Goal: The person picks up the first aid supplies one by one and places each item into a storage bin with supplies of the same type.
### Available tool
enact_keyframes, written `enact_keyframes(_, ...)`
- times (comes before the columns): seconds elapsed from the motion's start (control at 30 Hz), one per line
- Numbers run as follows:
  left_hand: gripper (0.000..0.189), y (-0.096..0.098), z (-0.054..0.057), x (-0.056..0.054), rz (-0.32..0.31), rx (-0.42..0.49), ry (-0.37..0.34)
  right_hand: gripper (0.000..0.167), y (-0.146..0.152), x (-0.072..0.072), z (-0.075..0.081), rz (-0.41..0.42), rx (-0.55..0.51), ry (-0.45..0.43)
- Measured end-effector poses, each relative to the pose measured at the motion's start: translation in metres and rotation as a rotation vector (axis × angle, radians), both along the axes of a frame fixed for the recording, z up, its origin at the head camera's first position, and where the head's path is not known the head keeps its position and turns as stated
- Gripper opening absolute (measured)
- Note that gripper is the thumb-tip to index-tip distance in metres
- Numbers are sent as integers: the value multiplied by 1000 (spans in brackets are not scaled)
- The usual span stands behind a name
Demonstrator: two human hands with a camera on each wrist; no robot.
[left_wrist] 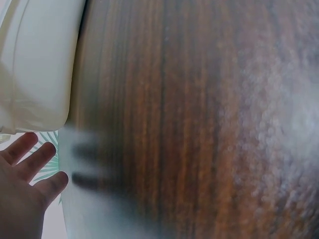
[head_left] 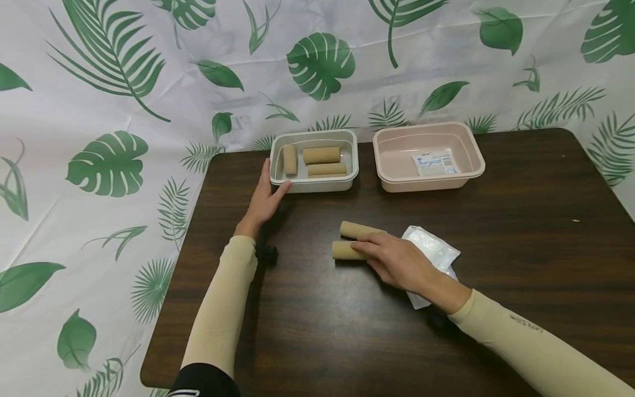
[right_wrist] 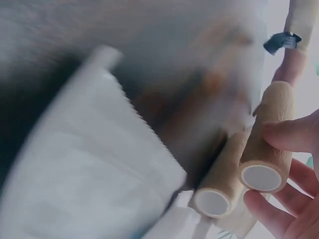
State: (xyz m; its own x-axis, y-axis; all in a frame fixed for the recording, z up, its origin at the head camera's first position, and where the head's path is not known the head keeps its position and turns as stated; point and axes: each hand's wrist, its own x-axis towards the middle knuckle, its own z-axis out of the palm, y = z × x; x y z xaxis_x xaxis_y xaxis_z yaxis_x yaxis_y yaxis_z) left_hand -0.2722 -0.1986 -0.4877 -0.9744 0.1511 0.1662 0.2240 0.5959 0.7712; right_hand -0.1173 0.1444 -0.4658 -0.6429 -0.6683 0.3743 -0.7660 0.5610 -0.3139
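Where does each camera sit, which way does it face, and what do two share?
Head: worn on the head, looking forward and down at the table and pale grey bin; left hand, right hand and sleeved forearms show.
Left wrist: on that wrist, looking at the table beside the bin; the left hand's fingers show lower left.
Right wrist: on that wrist, facing a white packet and a tan roll the right hand pinches; some left sleeve shows too.
Shared: head and right wrist both show that roll.

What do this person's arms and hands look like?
The left sleeve is pale cream, meeting black cloth with a white marking; the right sleeve, also cream, bears dark, unreadable marks. Left hand and right hand are gloveless. A dark object sits at each wrist.
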Motion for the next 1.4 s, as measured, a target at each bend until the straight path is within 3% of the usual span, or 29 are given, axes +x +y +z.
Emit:
enact_keyframes(0.43,88,0,-1,0,-7,-2,22,45,-9,-24,13,-6,-26,14)
enact_keyframes(0.73,87,-1,-1,-1,2,2,20,46,-14,-59,29,-28,-87,39)
enact_keyframes(1.0,87,-1,0,-1,1,12,13,46,-19,-90,29,-60,-160,85)
enact_keyframes(1.4,87,-1,-1,-2,-2,6,9,44,-31,-129,41,-147,-182,56)
